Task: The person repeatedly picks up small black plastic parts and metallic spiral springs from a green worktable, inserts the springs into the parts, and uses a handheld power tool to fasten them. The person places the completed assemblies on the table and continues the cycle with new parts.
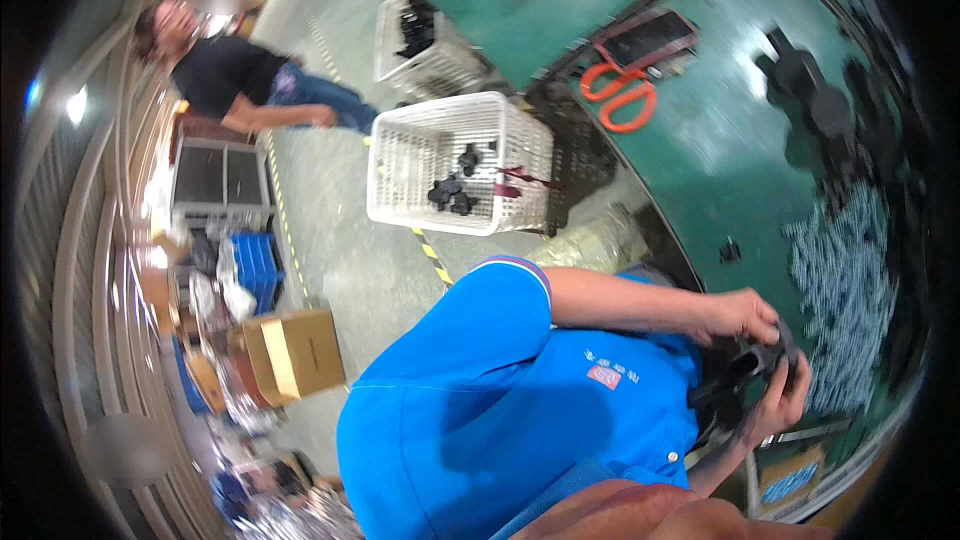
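Both bare hands close on one dark, tube-like part (763,358), black and apparently hollow at one end, held up between them. The left hand (745,318) pinches its near side, fingers curled. The right hand (785,390) grips it from the opposite side with bent fingers, so the part sits between the two sets of fingertips, partly covered by them. The forearms lead back to a bright blue short-sleeved polo shirt (520,390).

Just beyond the hands, on a glossy green worktop (690,175), lies a broad heap of slender pale-blue pieces (845,300). A single small black piece (730,252) sits apart from the heap. Farther along are a cluster of larger black rounded parts (815,95), a pair of scissors with orange loop handles (603,103) and, just beside them, a dark-screened phone (650,40).

Near the worktop's edge stands a white slatted plastic basket (525,145) with a few black parts (452,195) inside and a dark red strip on its side. Behind it is a second white basket (455,68), holding more black pieces.

Well away across the grey floor (345,210) are a person in a black T-shirt and jeans (235,75), an open brown cardboard box (300,355) and stacked blue crates (257,275).
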Tool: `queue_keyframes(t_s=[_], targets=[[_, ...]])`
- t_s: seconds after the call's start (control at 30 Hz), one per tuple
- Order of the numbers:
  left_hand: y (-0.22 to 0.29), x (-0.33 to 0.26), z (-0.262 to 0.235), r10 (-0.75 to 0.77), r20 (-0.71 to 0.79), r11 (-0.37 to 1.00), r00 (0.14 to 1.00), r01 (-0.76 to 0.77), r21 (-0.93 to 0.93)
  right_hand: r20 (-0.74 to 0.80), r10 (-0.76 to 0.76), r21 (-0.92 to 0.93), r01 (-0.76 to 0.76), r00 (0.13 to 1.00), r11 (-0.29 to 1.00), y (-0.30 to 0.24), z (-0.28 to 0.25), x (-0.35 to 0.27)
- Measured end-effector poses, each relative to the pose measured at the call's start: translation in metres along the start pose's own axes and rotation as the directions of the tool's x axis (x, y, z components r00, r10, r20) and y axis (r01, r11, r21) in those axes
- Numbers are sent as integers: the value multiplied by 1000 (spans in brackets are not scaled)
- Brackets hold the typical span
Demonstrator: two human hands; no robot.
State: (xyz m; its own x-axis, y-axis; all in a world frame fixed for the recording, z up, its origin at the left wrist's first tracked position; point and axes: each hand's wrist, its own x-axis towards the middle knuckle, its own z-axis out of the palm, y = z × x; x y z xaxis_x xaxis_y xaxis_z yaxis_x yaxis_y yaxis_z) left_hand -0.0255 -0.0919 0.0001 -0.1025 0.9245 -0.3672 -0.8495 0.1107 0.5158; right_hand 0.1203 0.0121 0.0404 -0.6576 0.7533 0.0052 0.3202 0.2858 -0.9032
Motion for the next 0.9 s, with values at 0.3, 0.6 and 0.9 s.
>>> queue_keyframes(t_s=[0.3, 0.6, 0.9], targets=[[29, -40, 21, 114, -106, 993, 988, -113, 17, 74, -85, 194, 69, 994, 979, -5, 22, 17], [28, -40, 16, 227, -54, 969, 972, -220, 112, 204, 46, 251, -97, 978, 963, -36, 18, 12], [40, -24, 32, 582, 336, -206, 741, -265, 942, 316, -195, -85, 232, 929, 969, -7, -5, 17]])
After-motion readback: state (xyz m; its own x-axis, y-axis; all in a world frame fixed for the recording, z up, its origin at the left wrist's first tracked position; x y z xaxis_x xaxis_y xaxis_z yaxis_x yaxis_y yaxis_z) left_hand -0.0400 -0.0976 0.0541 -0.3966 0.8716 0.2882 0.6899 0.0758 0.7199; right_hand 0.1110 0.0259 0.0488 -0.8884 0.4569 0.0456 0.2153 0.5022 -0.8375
